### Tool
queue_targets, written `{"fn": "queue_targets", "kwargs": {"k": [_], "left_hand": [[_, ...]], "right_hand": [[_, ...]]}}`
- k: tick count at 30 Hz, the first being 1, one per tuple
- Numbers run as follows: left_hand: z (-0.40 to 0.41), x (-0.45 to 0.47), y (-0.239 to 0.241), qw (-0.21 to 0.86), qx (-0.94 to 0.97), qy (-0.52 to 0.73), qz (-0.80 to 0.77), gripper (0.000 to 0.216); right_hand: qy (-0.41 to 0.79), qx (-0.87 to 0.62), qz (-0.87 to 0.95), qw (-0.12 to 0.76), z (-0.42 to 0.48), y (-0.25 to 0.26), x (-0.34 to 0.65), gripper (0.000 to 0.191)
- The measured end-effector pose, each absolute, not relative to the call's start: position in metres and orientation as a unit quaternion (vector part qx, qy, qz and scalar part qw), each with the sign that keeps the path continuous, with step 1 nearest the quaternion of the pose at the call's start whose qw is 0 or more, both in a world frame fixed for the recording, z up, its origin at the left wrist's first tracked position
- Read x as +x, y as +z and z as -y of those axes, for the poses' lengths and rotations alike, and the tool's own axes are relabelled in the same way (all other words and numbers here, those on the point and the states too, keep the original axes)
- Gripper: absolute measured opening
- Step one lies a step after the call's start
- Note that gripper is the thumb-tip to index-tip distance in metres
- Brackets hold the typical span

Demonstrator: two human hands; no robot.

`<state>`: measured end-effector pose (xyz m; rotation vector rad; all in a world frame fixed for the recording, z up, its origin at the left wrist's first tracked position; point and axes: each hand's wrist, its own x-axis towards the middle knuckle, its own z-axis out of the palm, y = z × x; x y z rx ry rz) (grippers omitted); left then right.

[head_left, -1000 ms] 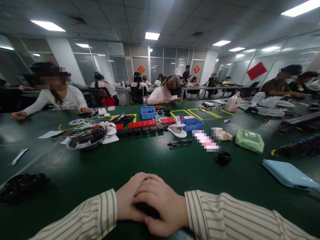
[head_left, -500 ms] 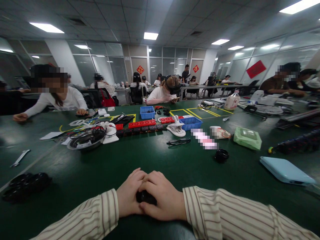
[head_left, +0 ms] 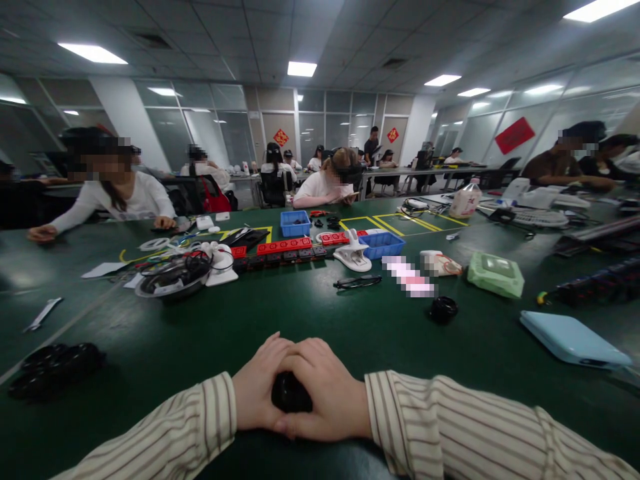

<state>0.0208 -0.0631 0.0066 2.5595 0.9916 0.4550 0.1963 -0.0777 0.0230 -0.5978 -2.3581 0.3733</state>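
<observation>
A glossy black rounded object (head_left: 292, 393) lies between my hands, low over the front of the green table; its kind cannot be made out because the fingers cover most of it. My left hand (head_left: 257, 387) is curled round its left side. From the right, my right hand (head_left: 333, 393) wraps over it, with fingers lapping the left fingers at the top and the thumb across the bottom. Both hands are closed round the object and touch each other.
Black rounded items (head_left: 57, 370) lie at left near a wrench (head_left: 44, 315). Ahead are a metal bowl of cables (head_left: 170, 287), red and black power strips (head_left: 285, 247), a white clamp (head_left: 354, 257), glasses (head_left: 357, 283) and a black coil (head_left: 444, 309). A light-blue case (head_left: 575, 339) sits right. Co-workers sit around.
My right fingers have shifted slightly on the black object, showing more of its top. The hands stay in the same place.
</observation>
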Motion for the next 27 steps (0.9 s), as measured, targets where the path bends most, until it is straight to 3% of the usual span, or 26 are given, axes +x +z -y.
{"fn": "queue_targets", "kwargs": {"k": [5, 10, 15, 23, 27], "left_hand": [[0.0650, 0.0228, 0.0083, 0.206, 0.899, 0.149, -0.357, 0.053], [0.0625, 0.0210, 0.0093, 0.211, 0.917, 0.133, -0.310, 0.043], [0.0634, 0.0201, 0.0070, 0.193, 0.927, 0.134, -0.292, 0.064], [0.0661, 0.0208, 0.0052, 0.160, 0.919, 0.159, -0.322, 0.083], [0.0684, 0.0233, 0.0082, 0.167, 0.909, 0.158, -0.348, 0.066]], "right_hand": [[0.138, -0.250, 0.910, 0.300, 0.0765, 0.0220, 0.1955, 0.035], [0.162, -0.122, 0.920, 0.335, 0.0739, 0.0208, 0.1955, 0.025], [0.157, -0.048, 0.937, 0.309, 0.0718, 0.0207, 0.1952, 0.032], [0.139, -0.235, 0.908, 0.318, 0.0777, 0.0208, 0.1954, 0.047], [0.142, -0.285, 0.905, 0.284, 0.0791, 0.0213, 0.1949, 0.037]]}}
